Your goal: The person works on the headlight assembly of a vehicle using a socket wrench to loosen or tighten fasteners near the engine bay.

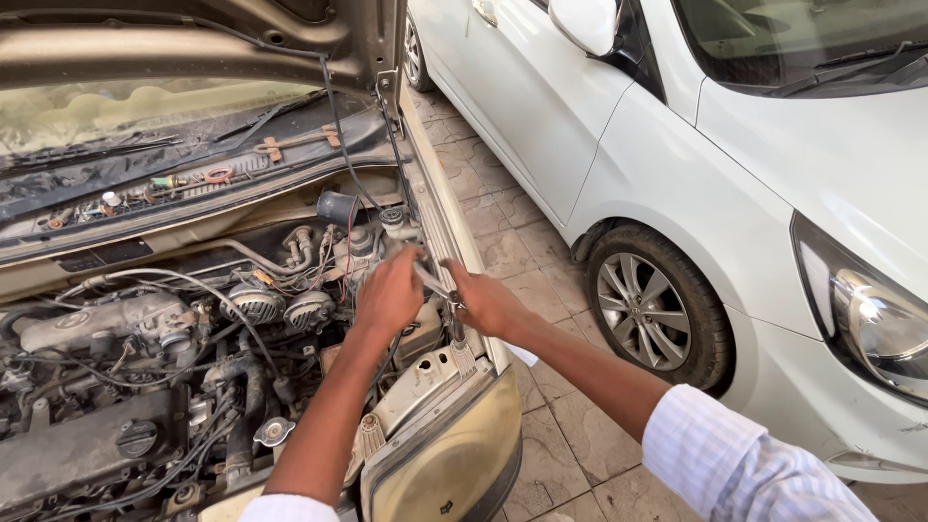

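From the head view, both hands meet over the near corner of the open engine bay [145,387]. The left hand [390,293] and the right hand [488,302] are both clenched on a slim silver metal wrench [437,284]; its head is hidden below them. A yellowed headlamp [454,454] sits beneath, and a white car [735,174] is parked close alongside.

Both hands [440,295] meet ahead, fingers seemingly curled.

We see a paved floor [503,232] of square stone tiles; on it stand a beige car [454,464] at its left edge and a white car [735,155] at its right.
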